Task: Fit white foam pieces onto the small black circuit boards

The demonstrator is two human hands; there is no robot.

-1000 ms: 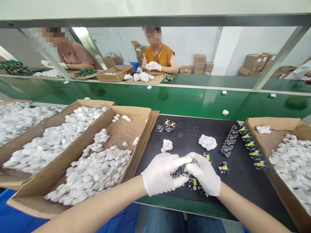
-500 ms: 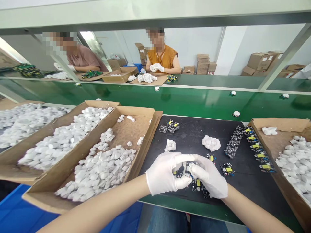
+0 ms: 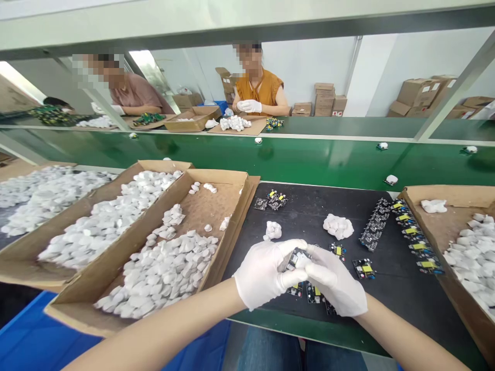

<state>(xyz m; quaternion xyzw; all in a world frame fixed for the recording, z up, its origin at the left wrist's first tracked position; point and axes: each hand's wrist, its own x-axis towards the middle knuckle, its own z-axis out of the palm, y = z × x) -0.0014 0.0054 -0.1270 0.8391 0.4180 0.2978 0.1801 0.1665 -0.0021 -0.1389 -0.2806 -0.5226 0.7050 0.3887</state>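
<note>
Both hands wear white gloves and meet over the front of the black mat. My left hand pinches a small circuit board between thumb and fingers, tilted up off the mat. From the other side, the fingers of my right hand close on the same board, pressing at a white piece on its face. Its far edge is partly covered by the gloves. Beneath the hands lie more circuit boards, partly hidden. Beyond them sit two clumps of white soft-looking lumps, one on the left and one on the right.
Cardboard trays of white lumps stand at left and right. Boards line the mat's right side in rows. Behind runs a green conveyor belt carrying spaced boards topped with white. Two co-workers sit across it.
The held board has turned in my fingers, its white-topped face now showing more. Boards on the green belt have shifted right. The view has moved slightly.
</note>
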